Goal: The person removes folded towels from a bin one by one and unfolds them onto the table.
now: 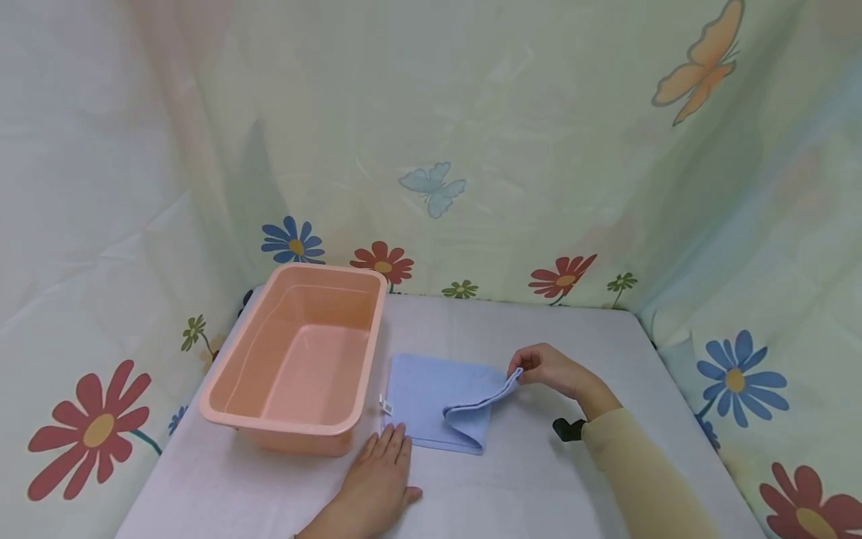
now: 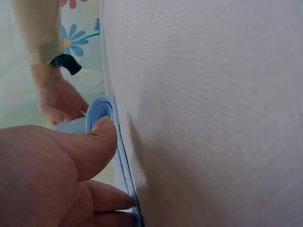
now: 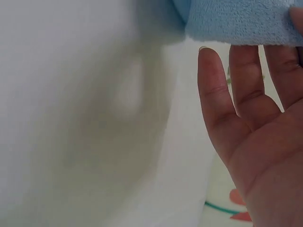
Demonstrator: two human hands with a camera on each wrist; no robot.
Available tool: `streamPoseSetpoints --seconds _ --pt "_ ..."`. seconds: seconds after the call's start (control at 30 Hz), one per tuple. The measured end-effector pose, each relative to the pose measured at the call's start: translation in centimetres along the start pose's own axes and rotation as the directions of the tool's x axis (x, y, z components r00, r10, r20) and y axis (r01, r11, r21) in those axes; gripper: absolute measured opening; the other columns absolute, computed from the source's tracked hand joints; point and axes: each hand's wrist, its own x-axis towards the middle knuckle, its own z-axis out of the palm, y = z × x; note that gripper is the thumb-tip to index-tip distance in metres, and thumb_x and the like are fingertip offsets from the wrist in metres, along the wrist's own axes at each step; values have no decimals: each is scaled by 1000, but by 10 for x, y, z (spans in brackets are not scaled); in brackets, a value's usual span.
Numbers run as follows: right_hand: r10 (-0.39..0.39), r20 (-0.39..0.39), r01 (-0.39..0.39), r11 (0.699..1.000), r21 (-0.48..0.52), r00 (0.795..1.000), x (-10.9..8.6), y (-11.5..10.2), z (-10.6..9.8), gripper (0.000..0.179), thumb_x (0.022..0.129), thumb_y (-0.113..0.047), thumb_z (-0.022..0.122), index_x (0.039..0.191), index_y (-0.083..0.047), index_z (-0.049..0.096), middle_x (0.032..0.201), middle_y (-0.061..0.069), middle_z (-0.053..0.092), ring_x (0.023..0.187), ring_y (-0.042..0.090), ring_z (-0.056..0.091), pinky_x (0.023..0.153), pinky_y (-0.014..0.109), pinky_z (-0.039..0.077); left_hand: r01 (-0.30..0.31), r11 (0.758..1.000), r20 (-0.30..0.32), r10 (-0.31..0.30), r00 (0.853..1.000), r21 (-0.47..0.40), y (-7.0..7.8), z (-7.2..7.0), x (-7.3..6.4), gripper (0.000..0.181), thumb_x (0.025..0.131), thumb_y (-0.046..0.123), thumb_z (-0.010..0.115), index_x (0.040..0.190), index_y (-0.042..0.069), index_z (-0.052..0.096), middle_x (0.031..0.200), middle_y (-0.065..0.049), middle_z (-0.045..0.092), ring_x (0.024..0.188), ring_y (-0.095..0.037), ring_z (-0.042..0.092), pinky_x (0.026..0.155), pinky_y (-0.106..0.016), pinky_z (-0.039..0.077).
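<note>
A light blue towel [image 1: 431, 389] lies folded on the table, with a small white tag [image 1: 386, 405] at its left edge. My right hand [image 1: 552, 370] pinches its far right corner and lifts it, so the right side curls up off the table. The towel's terry edge [image 3: 246, 21] shows above the fingers in the right wrist view. With fingers extended, my left hand [image 1: 377, 479] rests at the near left corner of the towel. In the left wrist view, the towel's rolled fold [image 2: 102, 111] appears beyond the left thumb.
Left of the towel stands a pink plastic basin [image 1: 323, 367], close to the left hand. A dark strap end [image 1: 569, 430] hangs at the right sleeve. Curtains with flowers and butterflies [image 1: 431, 187] surround the white table [image 1: 512, 486] at the back and sides.
</note>
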Motion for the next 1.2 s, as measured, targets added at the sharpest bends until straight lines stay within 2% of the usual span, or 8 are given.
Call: streamPoseSetpoints --seconds 0.27,0.43,0.57,0.73,0.87,1.03,1.13,1.2 --pt "20 -9 -19 999 42 1000 -13 34 -20 16 95 4 64 107 4 74 122 20 79 117 23 70 92 25 59 15 1000 35 -15 999 -3 0 1 1 84 101 58 64 159 -1 48 171 -20 41 161 -39 38 129 -56 34" --pt "94 -83 -90 995 53 992 -14 51 -26 19 95 7 56 103 2 73 128 15 79 130 30 66 92 25 58 25 1000 38 -25 999 -8 0 0 1 82 103 56 64 160 0 48 172 -19 40 162 -38 36 130 -55 33" --pt "148 -129 -139 988 73 981 -13 63 -30 20 100 6 54 103 0 73 135 14 77 134 33 64 94 26 57 31 999 42 -31 999 -11 1 -1 3 80 103 56 63 160 1 48 173 -18 40 162 -37 36 130 -55 33" --pt "177 -174 -170 984 60 969 -12 68 -35 24 105 1 53 115 -4 75 139 13 74 133 33 66 100 30 57 51 998 56 -49 997 -22 1 -1 5 80 104 56 62 161 2 47 173 -18 38 163 -37 35 130 -56 32" --pt "186 -241 -170 982 87 953 -16 65 -39 30 106 -4 56 132 -5 71 142 17 71 129 32 67 96 26 58 84 993 39 -81 996 -78 5 -2 6 82 103 58 62 161 1 47 173 -22 37 163 -42 33 129 -62 31" --pt "142 -314 -110 987 117 939 -15 59 -34 43 109 -19 64 147 -1 59 145 23 67 131 35 67 92 17 57 160 957 -12 -168 986 -241 20 -3 8 90 101 58 65 163 -1 40 172 -33 30 160 -58 24 126 -73 26" --pt "114 -357 -110 993 30 927 -9 56 -24 48 107 -27 69 148 -2 59 139 21 71 124 32 69 92 22 57 208 926 -7 -222 975 -316 33 -5 12 94 100 59 67 167 2 34 174 -34 24 159 -64 19 123 -80 22" --pt "103 -371 -125 992 -35 923 -4 54 -16 49 106 -30 71 146 -4 61 133 18 73 120 29 69 94 29 58 241 912 11 -251 968 -331 43 -6 14 98 99 63 66 169 4 30 175 -34 19 158 -66 16 120 -84 20"
